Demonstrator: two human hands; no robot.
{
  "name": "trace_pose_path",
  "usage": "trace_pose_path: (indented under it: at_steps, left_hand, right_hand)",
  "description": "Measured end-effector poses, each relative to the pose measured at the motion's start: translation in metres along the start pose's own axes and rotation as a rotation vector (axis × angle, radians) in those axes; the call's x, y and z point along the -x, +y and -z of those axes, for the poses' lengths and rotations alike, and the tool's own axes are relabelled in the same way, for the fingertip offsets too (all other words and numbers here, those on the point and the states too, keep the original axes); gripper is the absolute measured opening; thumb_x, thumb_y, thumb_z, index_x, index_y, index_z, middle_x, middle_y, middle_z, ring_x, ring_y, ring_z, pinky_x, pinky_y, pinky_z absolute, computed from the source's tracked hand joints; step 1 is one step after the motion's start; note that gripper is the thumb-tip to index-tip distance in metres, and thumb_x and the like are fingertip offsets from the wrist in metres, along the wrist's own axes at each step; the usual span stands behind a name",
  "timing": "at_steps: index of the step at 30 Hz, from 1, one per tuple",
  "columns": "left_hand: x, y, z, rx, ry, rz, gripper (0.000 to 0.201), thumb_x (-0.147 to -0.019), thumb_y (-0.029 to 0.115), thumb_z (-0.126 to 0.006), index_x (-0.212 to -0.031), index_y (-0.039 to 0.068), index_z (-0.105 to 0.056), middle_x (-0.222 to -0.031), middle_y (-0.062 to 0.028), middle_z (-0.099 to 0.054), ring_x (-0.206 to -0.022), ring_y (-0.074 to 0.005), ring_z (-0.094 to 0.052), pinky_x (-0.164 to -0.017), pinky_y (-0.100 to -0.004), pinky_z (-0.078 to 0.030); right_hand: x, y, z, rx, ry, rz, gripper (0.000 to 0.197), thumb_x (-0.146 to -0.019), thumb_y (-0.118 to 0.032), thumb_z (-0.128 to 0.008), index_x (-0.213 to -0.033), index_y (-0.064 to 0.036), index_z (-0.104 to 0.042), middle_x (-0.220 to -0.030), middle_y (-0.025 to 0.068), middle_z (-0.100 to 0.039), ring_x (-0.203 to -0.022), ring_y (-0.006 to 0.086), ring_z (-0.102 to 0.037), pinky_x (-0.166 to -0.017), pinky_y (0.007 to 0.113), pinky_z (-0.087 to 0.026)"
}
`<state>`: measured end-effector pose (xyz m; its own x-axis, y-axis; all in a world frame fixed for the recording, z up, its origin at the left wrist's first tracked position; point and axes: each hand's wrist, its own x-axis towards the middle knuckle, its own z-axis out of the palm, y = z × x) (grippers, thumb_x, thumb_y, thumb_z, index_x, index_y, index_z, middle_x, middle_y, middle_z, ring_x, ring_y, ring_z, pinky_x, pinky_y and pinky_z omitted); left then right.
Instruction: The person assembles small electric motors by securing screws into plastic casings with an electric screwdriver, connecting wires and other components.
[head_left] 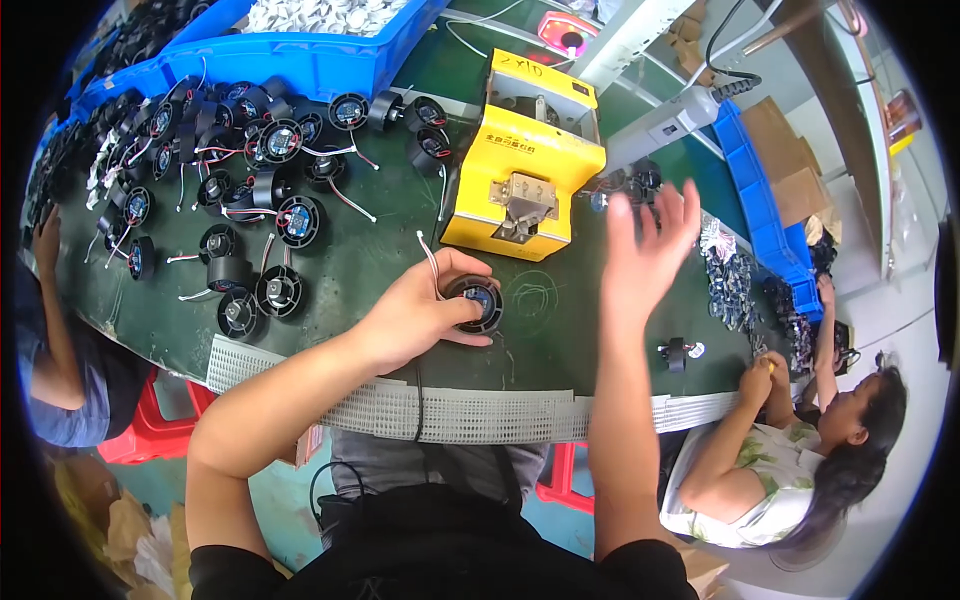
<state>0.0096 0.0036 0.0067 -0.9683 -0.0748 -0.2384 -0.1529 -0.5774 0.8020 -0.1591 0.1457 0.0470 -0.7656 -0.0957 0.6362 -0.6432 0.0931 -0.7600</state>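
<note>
My left hand [415, 310] grips a small round black motor unit [484, 292] with a blue circuit board inside its ring, low over the green table. Its wires, tipped with a white connector, rise beside my fingers. Raised to the right of the yellow machine, my right hand [650, 250] is open, fingers apart and slightly blurred, with nothing seen in it. The yellow machine [535, 170], with a metal fixture [524, 200] on its front, stands just beyond my hands. Many similar motor units [299, 220] with red, black and white wires lie on the left.
Blue bins stand at the back left [390, 50] and right [750, 170]; the left one holds white parts. A grey post [660, 130] rises behind the machine. One motor unit [678, 353] lies at right. Co-workers sit on both sides [790, 460]. White mesh strip [480, 412] lines the table's edge.
</note>
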Motion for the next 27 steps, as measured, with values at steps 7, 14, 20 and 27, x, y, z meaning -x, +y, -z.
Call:
trace_pose_path:
  at_steps: [7,14,20,27]
  left_hand:
    - [-0.002,-0.004,0.0,-0.007,0.045,0.087,0.034,-0.092,0.0,-0.055,-0.123,-0.002,-0.041,-0.112,-0.0126,-0.051,-0.096,-0.0238,-0.063,-0.082,-0.0385,-0.06]
    - [-0.005,-0.007,0.0,-0.021,0.121,0.119,0.032,-0.095,0.002,-0.053,-0.123,0.001,-0.039,-0.112,-0.0139,-0.053,-0.093,-0.0277,-0.066,-0.082,-0.0399,-0.06]
    - [-0.006,-0.005,-0.002,-0.003,0.161,0.111,0.033,-0.095,0.004,-0.052,-0.124,-0.005,-0.038,-0.112,-0.0158,-0.051,-0.089,-0.026,-0.065,-0.078,-0.0388,-0.061]
    - [-0.009,-0.008,-0.001,-0.043,0.176,0.126,0.031,-0.097,0.003,-0.05,-0.125,-0.001,-0.037,-0.113,-0.0148,-0.051,-0.09,-0.0298,-0.066,-0.081,-0.0394,-0.061]
  right_hand:
    - [-0.054,0.027,-0.011,-0.142,-0.156,-0.062,0.056,-0.087,-0.013,-0.071,-0.131,0.0027,-0.04,-0.103,0.0101,-0.061,-0.091,0.0154,-0.059,-0.084,0.029,-0.048]
    - [-0.019,-0.048,-0.048,-0.576,-0.112,-0.061,0.046,-0.09,-0.005,-0.054,-0.131,0.0006,-0.034,-0.058,0.0047,-0.049,-0.044,0.0134,-0.047,-0.045,0.028,-0.041]
    - [-0.003,-0.045,-0.071,-0.471,-0.188,-0.039,0.033,-0.089,-0.001,-0.051,-0.118,0.0031,-0.036,-0.057,0.008,-0.051,-0.044,0.0144,-0.047,-0.047,0.028,-0.042]
    - [-0.003,-0.045,-0.061,-0.591,-0.209,-0.017,0.035,-0.091,-0.004,-0.051,-0.122,0.0013,-0.034,-0.058,0.0077,-0.048,-0.045,0.0148,-0.046,-0.047,0.03,-0.043]
